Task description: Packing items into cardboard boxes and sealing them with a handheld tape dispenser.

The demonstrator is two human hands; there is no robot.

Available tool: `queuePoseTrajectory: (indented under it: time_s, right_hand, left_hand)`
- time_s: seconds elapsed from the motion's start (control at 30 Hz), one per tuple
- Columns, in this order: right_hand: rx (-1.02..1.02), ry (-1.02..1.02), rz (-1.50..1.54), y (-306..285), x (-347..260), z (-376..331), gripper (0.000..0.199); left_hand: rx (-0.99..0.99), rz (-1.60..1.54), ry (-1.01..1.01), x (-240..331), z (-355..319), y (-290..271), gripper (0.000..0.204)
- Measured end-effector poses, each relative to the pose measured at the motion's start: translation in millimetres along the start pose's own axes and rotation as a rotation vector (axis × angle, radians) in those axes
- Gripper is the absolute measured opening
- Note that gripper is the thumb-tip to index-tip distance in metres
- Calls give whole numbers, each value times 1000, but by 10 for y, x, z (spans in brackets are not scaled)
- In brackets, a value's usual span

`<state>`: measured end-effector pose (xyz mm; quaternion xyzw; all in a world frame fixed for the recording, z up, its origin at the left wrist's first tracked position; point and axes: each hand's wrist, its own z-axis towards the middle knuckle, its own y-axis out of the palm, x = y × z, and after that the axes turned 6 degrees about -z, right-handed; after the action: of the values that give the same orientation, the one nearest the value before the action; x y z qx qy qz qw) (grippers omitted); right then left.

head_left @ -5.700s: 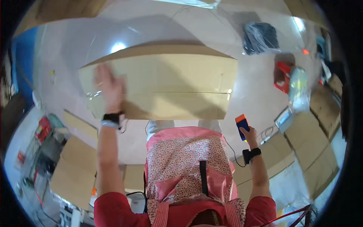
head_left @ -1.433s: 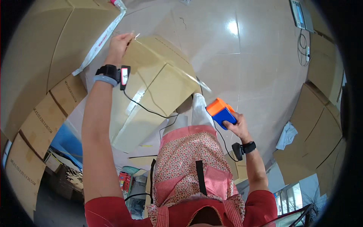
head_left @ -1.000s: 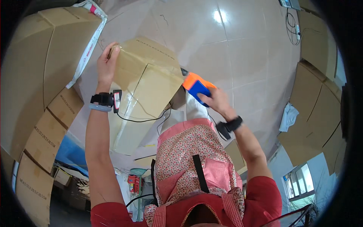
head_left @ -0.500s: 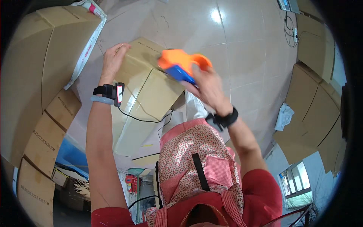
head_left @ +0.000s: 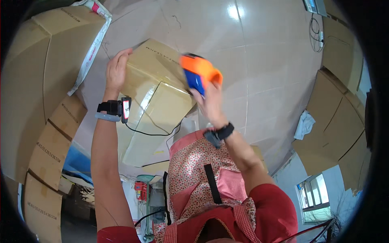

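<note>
A brown cardboard box (head_left: 167, 106) stands in front of me, with shiny clear tape running along its seam. My left hand (head_left: 116, 75) grips the box's far left edge, fingers close together against the cardboard. In my right hand (head_left: 212, 103) is an orange and blue packing tape dispenser (head_left: 198, 73), held by its handle at the box's right side. The dispenser is slightly blurred, and I cannot tell whether it touches the cardboard. Black straps with small devices sit on both wrists, and a cable runs from the left one across the box.
Large cartons (head_left: 69, 52) stand at the left, with smaller stacked boxes (head_left: 48, 156) nearer me. More cardboard (head_left: 330, 121) lies at the right, with a pale cloth (head_left: 304, 124) on it. A coiled cable (head_left: 316, 36) lies on the tiled floor (head_left: 263, 52) at far right.
My right hand has drawn nearer to me and a little left, and the tape dispenser has tilted more steeply. My left hand and the box have shifted slightly left.
</note>
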<state>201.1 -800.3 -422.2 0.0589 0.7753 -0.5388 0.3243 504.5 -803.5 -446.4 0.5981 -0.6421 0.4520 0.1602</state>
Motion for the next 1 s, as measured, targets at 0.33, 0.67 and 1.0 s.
queuePoseTrajectory:
  time_s: [0.33, 0.67, 1.0]
  right_hand:
    - [-116, 156, -179, 644, 659, 549, 36]
    - [-132, 113, -174, 208, 541, 119, 36]
    - [-502, -237, 233, -257, -1517, -2423, 33]
  left_hand:
    - [58, 104, 214, -60, 36, 51, 41]
    - [321, 19, 464, -1, -370, -122, 35]
    - [-630, -1117, -249, -627, -3166, -330, 34]
